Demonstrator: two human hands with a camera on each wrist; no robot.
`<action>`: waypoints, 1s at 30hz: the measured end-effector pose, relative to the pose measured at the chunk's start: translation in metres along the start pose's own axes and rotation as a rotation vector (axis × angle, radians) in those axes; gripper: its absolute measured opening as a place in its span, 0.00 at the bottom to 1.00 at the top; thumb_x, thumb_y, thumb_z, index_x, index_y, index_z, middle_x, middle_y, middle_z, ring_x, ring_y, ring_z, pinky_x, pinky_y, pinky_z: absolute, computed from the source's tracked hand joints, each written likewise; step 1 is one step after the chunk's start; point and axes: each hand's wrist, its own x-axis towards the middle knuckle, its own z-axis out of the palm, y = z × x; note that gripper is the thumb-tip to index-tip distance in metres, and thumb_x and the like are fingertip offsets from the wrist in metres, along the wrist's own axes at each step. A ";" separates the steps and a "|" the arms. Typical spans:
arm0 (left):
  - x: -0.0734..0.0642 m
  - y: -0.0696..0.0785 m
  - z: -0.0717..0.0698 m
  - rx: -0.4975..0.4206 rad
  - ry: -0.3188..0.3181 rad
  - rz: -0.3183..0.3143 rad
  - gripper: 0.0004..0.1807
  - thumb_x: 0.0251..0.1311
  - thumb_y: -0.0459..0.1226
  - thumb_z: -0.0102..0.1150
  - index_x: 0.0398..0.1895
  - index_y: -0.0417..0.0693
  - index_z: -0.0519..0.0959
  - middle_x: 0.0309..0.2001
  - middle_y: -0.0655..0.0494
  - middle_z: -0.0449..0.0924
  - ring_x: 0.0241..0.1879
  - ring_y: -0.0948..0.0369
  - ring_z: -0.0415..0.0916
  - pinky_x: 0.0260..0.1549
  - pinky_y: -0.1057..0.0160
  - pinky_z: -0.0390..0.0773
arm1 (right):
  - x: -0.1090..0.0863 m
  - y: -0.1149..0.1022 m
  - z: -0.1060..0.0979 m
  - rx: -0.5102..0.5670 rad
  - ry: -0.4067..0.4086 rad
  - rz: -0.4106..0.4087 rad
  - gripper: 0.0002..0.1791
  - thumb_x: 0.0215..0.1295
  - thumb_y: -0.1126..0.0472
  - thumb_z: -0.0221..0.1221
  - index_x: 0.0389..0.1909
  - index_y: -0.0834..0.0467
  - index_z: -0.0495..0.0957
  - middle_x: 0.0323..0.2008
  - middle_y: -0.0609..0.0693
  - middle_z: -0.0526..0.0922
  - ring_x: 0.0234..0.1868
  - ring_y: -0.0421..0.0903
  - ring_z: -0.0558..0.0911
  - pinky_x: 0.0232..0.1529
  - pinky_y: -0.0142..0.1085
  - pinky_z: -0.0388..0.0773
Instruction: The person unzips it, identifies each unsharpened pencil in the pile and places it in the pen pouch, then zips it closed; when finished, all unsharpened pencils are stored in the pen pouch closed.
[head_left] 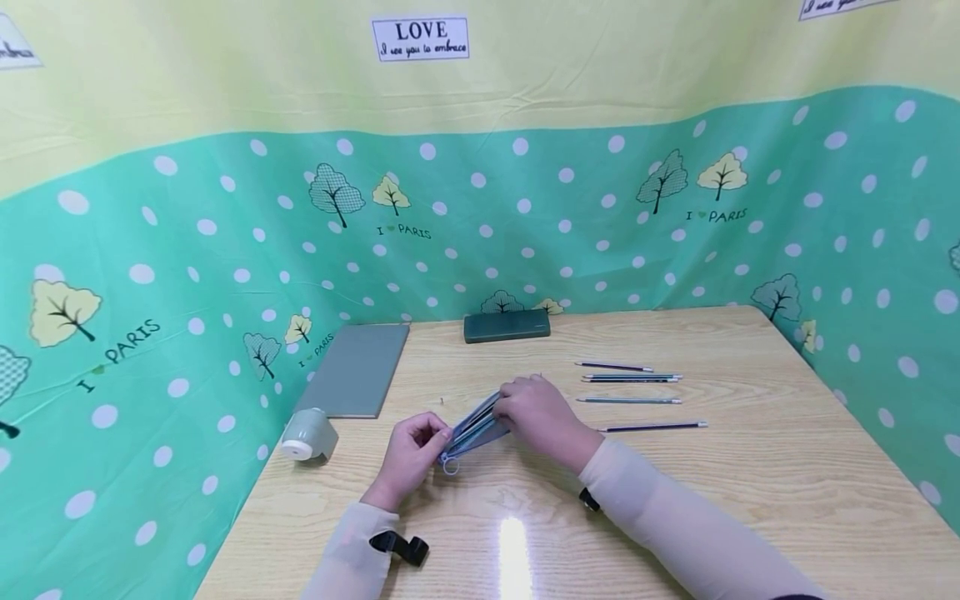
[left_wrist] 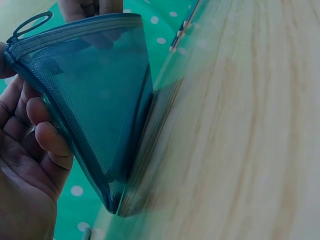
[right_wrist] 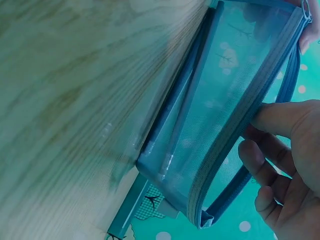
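Observation:
A blue mesh zip pencil case (head_left: 480, 425) stands tilted on the table, its zipper undone, with pencils (right_wrist: 175, 125) showing through the mesh along its bottom. My left hand (head_left: 415, 454) pinches the corner by the round zip pull (left_wrist: 32, 25), other fingers along the case's end. My right hand (head_left: 542, 417) reaches into the opening from above, thumb and fingertips just inside the zipper edge and loosely bent. In the left wrist view, right fingers (left_wrist: 100, 37) show through the mesh; in the right wrist view no pencil shows between them.
Several pencils (head_left: 630, 401) lie spread right of the case. A dark green box (head_left: 507, 327) stands at the back edge. At the left are a grey flat board (head_left: 360, 367) and a pale green pencil-sharpener-like device (head_left: 310, 432). A patterned cloth (head_left: 525, 208) hangs behind the table.

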 end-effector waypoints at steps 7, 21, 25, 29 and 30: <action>0.000 0.000 0.000 -0.009 0.004 -0.001 0.06 0.69 0.27 0.62 0.32 0.38 0.82 0.27 0.56 0.79 0.25 0.66 0.72 0.23 0.67 0.72 | -0.003 0.004 0.000 0.027 0.021 0.006 0.08 0.56 0.63 0.77 0.29 0.47 0.89 0.30 0.38 0.82 0.32 0.41 0.79 0.32 0.36 0.70; -0.001 0.000 0.000 -0.008 0.015 -0.009 0.06 0.70 0.28 0.63 0.33 0.36 0.82 0.27 0.55 0.79 0.25 0.65 0.71 0.24 0.67 0.72 | -0.013 0.028 -0.013 0.142 0.027 0.092 0.12 0.57 0.67 0.76 0.41 0.50 0.90 0.37 0.41 0.87 0.41 0.44 0.86 0.46 0.45 0.81; -0.001 0.002 0.000 -0.002 0.022 -0.010 0.06 0.70 0.28 0.63 0.33 0.38 0.82 0.27 0.52 0.79 0.25 0.65 0.71 0.25 0.67 0.72 | -0.017 0.038 -0.018 0.196 -0.015 0.176 0.14 0.59 0.68 0.74 0.45 0.51 0.89 0.40 0.43 0.85 0.39 0.43 0.85 0.47 0.45 0.80; -0.001 0.003 0.000 0.003 0.023 -0.004 0.06 0.71 0.29 0.63 0.33 0.40 0.83 0.28 0.54 0.79 0.26 0.66 0.71 0.25 0.67 0.72 | -0.020 0.049 -0.026 0.227 -0.047 0.244 0.18 0.60 0.68 0.73 0.50 0.52 0.86 0.43 0.46 0.82 0.40 0.44 0.84 0.43 0.41 0.80; -0.001 0.003 0.000 0.002 0.023 -0.004 0.06 0.71 0.29 0.63 0.33 0.40 0.83 0.27 0.54 0.79 0.26 0.66 0.71 0.25 0.67 0.72 | -0.021 0.052 -0.029 0.235 -0.047 0.255 0.20 0.60 0.70 0.73 0.52 0.52 0.86 0.44 0.47 0.81 0.41 0.44 0.84 0.42 0.40 0.81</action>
